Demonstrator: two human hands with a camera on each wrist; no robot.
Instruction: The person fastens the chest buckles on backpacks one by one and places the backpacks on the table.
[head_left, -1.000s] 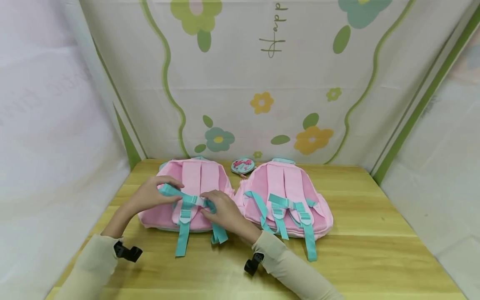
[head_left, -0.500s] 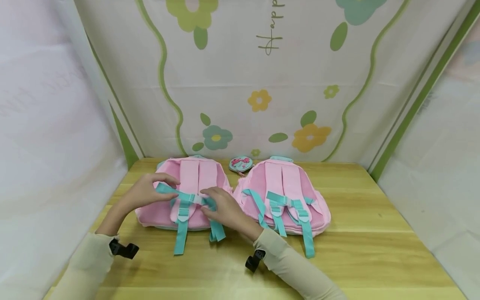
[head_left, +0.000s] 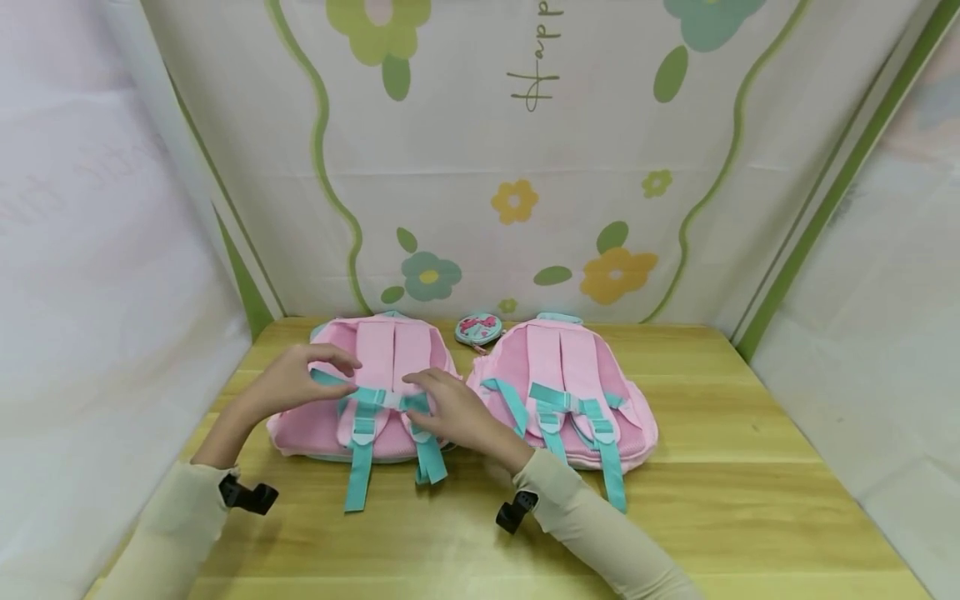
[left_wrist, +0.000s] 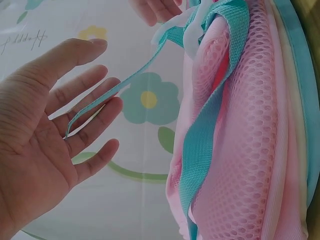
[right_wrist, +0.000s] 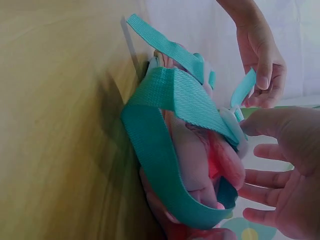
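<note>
Two pink backpacks lie with their padded shoulder straps up. On the left backpack [head_left: 375, 354], a teal chest strap [head_left: 367, 395] runs across, joined by a white buckle [head_left: 392, 401]. My left hand [head_left: 296, 383] hovers over that bag's left side, its fingers spread and relaxed. The loose teal strap end [left_wrist: 125, 81] reaches against those fingers in the left wrist view. Just right of the buckle is my right hand [head_left: 461, 412], fingers parted and gripping nothing. Its thumb overlaps the buckle area in the right wrist view. Teal strap tails [head_left: 358, 475] hang onto the table.
The right backpack [head_left: 562, 358] lies close beside the left one, its chest strap also buckled. Behind them, between their tops, sits a small round teal pouch [head_left: 478, 328]. The wooden table [head_left: 750, 500] meets a flower-print curtain [head_left: 525, 142] at the back.
My right fingers have loosened from the buckle's right side and spread apart. The chest strap has settled lower on the left backpack. My left hand stays nearly in place; the head view has shifted slightly.
</note>
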